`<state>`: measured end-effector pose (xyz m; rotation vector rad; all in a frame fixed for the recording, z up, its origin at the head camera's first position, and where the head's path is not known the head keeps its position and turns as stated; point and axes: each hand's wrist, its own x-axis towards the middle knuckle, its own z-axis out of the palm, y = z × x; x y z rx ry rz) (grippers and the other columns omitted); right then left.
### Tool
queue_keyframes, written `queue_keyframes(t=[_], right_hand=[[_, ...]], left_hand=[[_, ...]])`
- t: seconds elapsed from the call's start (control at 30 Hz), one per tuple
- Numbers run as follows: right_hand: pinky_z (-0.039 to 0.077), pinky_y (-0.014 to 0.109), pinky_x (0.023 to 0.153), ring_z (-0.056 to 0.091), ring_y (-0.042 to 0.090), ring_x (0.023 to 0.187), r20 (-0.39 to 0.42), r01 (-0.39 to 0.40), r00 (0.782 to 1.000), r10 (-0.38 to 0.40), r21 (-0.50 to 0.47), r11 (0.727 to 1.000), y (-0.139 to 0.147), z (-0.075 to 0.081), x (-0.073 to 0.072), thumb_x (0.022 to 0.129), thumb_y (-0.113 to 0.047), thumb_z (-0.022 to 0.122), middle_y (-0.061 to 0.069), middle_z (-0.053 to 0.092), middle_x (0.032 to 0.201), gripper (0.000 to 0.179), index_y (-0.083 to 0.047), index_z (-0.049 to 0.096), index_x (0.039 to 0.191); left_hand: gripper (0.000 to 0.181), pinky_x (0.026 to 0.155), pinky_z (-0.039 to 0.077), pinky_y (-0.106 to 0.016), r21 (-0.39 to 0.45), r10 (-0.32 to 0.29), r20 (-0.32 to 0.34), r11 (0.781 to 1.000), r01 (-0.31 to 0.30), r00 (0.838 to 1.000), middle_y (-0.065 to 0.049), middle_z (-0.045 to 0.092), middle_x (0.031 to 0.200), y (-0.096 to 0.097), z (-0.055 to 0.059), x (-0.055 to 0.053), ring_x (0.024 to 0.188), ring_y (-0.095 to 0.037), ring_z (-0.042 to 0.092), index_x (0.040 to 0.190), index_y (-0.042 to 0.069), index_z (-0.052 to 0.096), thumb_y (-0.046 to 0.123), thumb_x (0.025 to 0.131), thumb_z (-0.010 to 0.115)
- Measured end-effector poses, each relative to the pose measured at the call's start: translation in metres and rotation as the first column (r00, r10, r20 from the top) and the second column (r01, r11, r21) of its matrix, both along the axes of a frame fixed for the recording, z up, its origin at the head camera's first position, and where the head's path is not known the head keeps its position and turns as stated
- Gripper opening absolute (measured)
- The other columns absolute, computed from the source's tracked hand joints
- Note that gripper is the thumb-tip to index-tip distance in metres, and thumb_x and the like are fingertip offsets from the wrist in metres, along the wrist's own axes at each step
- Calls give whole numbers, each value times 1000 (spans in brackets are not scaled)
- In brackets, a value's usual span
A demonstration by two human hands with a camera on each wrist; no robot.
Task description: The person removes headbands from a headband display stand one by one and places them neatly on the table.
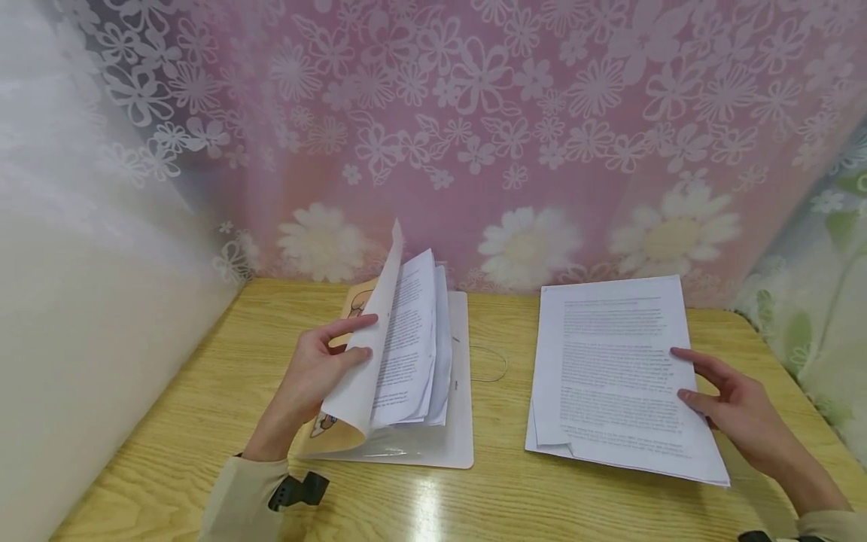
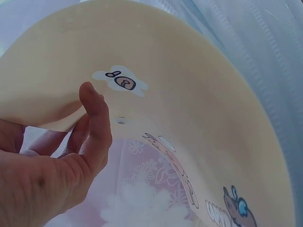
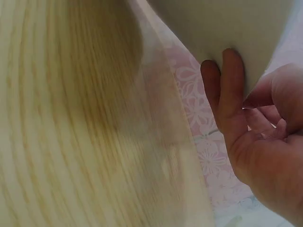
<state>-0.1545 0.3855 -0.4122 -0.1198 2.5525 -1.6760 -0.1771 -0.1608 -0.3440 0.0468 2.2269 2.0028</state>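
My left hand (image 1: 318, 369) pinches the raised front cover (image 1: 369, 369) of a folder that lies on the table at the left. The cover is white inside; its tan outer face carries cartoon drawings (image 2: 125, 82) in the left wrist view, and it curves upward. Inside the folder stands a bundle of printed sheets (image 1: 406, 339), over a white back cover (image 1: 462, 406). At the right, my right hand (image 1: 741, 406) grips the right edge of a stack of printed paper (image 1: 616, 376). In the right wrist view, fingers press the underside of the stack (image 3: 236, 23), which is tilted above the table.
A thin cord loop (image 1: 497, 365) lies on the wood-grain table (image 1: 501, 489), between the folder and the paper stack. A flowered pink curtain (image 1: 433, 150) hangs along the table's back edge. Pale fabric (image 1: 101, 263) rises at the left side.
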Motion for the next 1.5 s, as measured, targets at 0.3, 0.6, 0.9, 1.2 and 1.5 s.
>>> queue_keyframes(t=[0.3, 0.6, 0.9, 1.2, 1.5], right_hand=[[58, 29, 65, 68, 11, 88, -1, -61, 998, 66, -401, 914, -11, 2, 3, 92, 6, 51, -15, 50, 130, 61, -13, 33, 148], [58, 30, 68, 69, 11, 90, -25, -105, 994, 104, -429, 897, -28, 1, -2, 92, 6, 51, -12, 50, 131, 61, -11, 32, 148], [58, 32, 66, 70, 14, 87, -8, -100, 994, 106, -394, 913, -47, -2, -4, 92, 2, 54, -11, 47, 134, 62, -11, 31, 148], [58, 33, 67, 69, 12, 88, 5, -101, 994, 108, -313, 944, -62, -3, -11, 92, -4, 57, -5, 39, 139, 63, -12, 30, 148], [59, 34, 69, 69, 13, 90, 19, -112, 992, 123, -284, 952, -76, -4, -18, 92, -6, 58, -4, 39, 138, 63, -11, 30, 149]], left_hand=[[44, 63, 58, -41, 3, 1, 12, 1000, -1, 1000, -18, 55, 126, 2, -2, 0, 80, -24, 68, 130, 19, 59, 6, 88, 60], [46, 62, 58, -40, 14, -5, 16, 1000, 5, 1000, -16, 55, 127, 5, -1, -1, 80, -23, 69, 131, 20, 58, 5, 87, 60], [46, 61, 58, -41, -30, -2, 4, 1000, 2, 1000, -13, 55, 128, 8, -4, 1, 79, -23, 68, 128, 21, 60, 5, 86, 62], [44, 62, 58, -40, -29, -2, 4, 1000, 2, 1000, -11, 54, 129, 10, -4, 2, 80, -24, 68, 128, 23, 60, 6, 87, 62], [45, 63, 58, -41, 7, -12, 21, 1000, 11, 1000, -14, 56, 127, 12, -1, 1, 81, -24, 69, 128, 24, 60, 7, 87, 62]])
